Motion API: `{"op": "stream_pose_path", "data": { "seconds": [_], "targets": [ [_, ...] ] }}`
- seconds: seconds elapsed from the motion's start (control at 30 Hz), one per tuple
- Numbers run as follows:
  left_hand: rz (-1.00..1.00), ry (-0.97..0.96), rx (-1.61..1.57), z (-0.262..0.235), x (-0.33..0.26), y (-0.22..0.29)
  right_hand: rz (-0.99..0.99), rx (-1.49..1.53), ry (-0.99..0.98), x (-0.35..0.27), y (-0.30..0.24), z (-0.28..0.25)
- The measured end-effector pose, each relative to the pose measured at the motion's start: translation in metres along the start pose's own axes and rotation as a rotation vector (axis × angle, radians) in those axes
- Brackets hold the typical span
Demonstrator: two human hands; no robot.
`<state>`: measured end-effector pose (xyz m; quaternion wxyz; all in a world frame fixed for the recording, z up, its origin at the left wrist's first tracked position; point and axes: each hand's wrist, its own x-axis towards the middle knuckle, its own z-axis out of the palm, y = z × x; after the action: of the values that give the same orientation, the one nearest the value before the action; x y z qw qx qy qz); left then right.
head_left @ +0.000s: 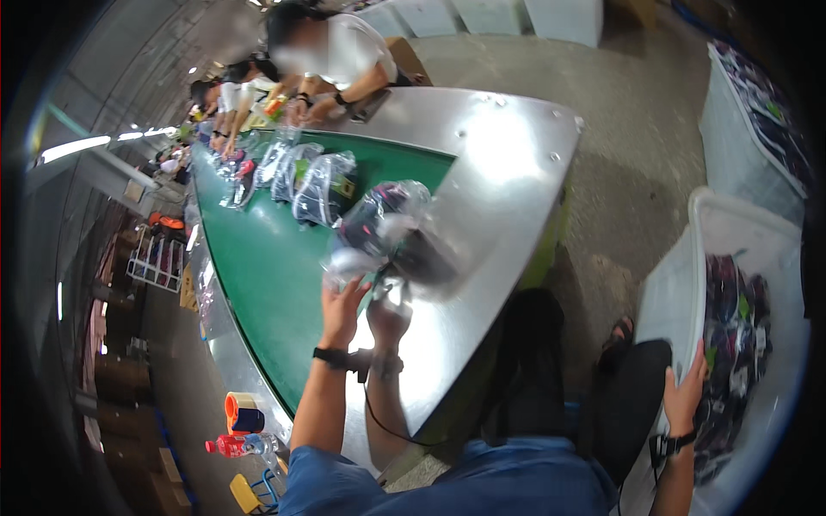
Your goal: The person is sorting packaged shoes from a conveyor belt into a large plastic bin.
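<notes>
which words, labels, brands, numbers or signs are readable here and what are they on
None can be read.
Red-labelled bottle: marks too small to make out.
Bagged bundle by the left hand: too blurred.
Bagged bundles in a row on the green surface: patches too small to read.
Green patches in the white bin: too small.
</notes>
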<state>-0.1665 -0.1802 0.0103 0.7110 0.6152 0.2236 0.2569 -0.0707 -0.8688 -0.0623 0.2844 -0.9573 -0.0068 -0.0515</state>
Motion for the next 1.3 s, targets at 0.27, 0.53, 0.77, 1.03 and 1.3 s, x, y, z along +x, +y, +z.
{"op": "stream_pose_path", "data": {
  "seconds": [0.27,0.53,0.77,1.03,1.3],
  "targets": [
    [-0.216,-0.043,0.088,0.053,-0.041,0.020,-0.010,-0.024,0.004,0.000,-0.005,0.003],
    [0.073,0.000,0.104,0.132,-0.020,0.011,-0.054,-0.010,0.023,-0.008,-0.001,-0.002],
    [-0.335,-0.488,-0.353,0.160,-0.038,-0.001,-0.099,0.205,0.000,-0.012,0.015,-0.029],
    [-0.665,-0.683,-0.263,0.259,-0.103,0.004,0.041,0.623,-0.082,-0.025,-0.036,-0.104],
    [-0.516,-1.420,-0.151,0.332,-0.182,-0.007,0.281,1.446,-0.744,-0.077,-0.050,-0.082]
  ]
}}
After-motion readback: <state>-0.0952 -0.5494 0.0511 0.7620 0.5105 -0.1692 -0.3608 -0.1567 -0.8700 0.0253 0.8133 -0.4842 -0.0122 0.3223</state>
